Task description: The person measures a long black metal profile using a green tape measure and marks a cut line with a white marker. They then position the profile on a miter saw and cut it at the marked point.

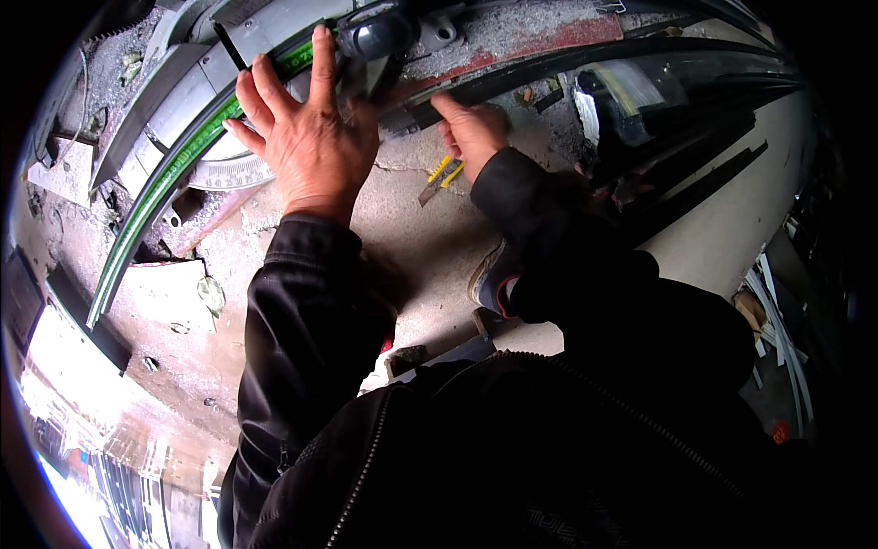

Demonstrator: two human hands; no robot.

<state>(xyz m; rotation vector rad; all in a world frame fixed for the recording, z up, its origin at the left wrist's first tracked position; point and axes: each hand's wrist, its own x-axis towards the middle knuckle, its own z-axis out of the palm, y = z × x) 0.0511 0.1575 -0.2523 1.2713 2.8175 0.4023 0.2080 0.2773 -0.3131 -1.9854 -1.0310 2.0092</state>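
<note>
A long curved black strip with a bright green face (174,174) lies across the metal bed of what looks like a mitre saw (151,169). My left hand (315,146) is spread over the strip, fingertips resting on it. Beside that hand sits a dark rounded housing (380,37). My right hand (476,137) is closed, thumb stretched along the near end of a dark bar (430,112); what its fingers hold, if anything, is hidden. Just below those fingers is a yellow utility knife (441,177) with its blade showing. I cannot tell whether the fingers touch it.
Grey shavings (512,50) cover the area beyond the saw. Long black strips (695,174) lie at the right, near a clear plastic wrapping (631,96). White offcuts (777,320) are piled farther right. A shoe (494,279) stands on the concrete floor (421,238) below my right arm.
</note>
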